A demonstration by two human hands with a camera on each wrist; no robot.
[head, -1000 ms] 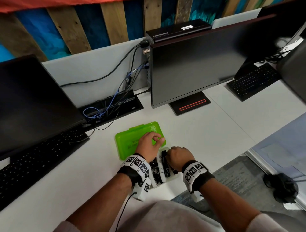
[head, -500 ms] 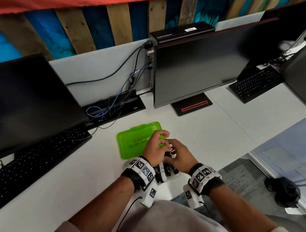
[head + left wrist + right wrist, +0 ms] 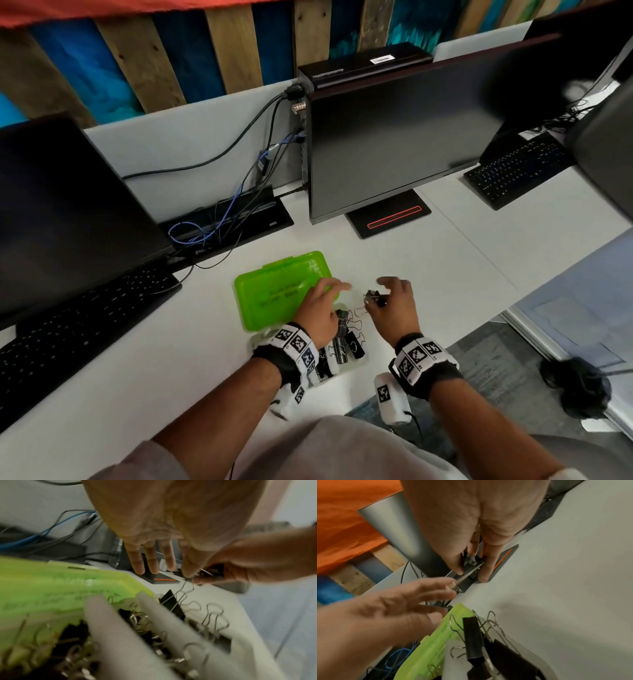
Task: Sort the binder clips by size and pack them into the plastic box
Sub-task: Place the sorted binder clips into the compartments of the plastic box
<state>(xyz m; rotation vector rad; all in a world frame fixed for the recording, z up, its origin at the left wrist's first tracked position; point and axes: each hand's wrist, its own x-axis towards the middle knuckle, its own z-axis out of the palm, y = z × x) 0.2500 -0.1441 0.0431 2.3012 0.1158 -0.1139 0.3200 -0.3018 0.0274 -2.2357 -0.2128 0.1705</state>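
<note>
My right hand [image 3: 376, 295] pinches a small black binder clip [image 3: 372, 296] between thumb and fingers, lifted just above the desk to the right of the box. The same binder clip [image 3: 471, 566] shows between the fingertips in the right wrist view. My left hand [image 3: 334, 291] hovers over the green lid [image 3: 274, 294] with straight, spread fingers [image 3: 137, 563]; its fingertips are close to the clip's wire handle, but contact is too blurred to tell. The clear plastic box [image 3: 359, 365] with white dividers [image 3: 106, 622] holds several black clips [image 3: 472, 635], partly hidden under my left wrist.
A monitor on a black stand [image 3: 390, 216] is behind the box. A black keyboard [image 3: 68, 329] and a second monitor [image 3: 61, 205] are at the left. Cables [image 3: 219, 226] run along the back. The desk edge [image 3: 442, 329] lies just right of my right hand.
My right hand has come up out of the box with a clip and moved right. My left hand's fingers have straightened and the two hands have parted.
</note>
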